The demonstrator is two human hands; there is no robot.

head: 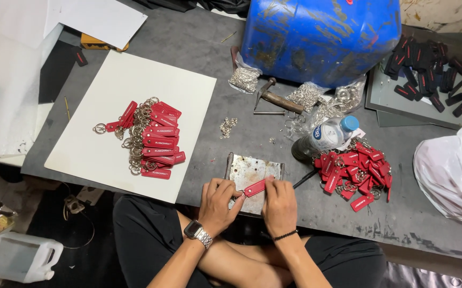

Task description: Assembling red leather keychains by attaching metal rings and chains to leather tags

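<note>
Both of my hands meet over a small worn metal plate (252, 168) at the near edge of the grey worktop. My left hand (217, 205), with a wristwatch, pinches the ring end of a red key tag (256, 187). My right hand (279, 205), with a black cord bracelet, grips the tag's other end. To the left, finished red tags with metal rings (154, 140) lie in a row on a white board (98, 112). A loose heap of red tags (354, 172) sits just right of my right hand.
A blue drum (321, 37) stands at the back. A hammer (279, 98), bags of metal rings (244, 79) and a plastic water bottle (327, 134) lie before it. Black tags (431, 72) fill a grey tray at right. A white bag (449, 168) sits far right, a white jug (18, 258) on the floor.
</note>
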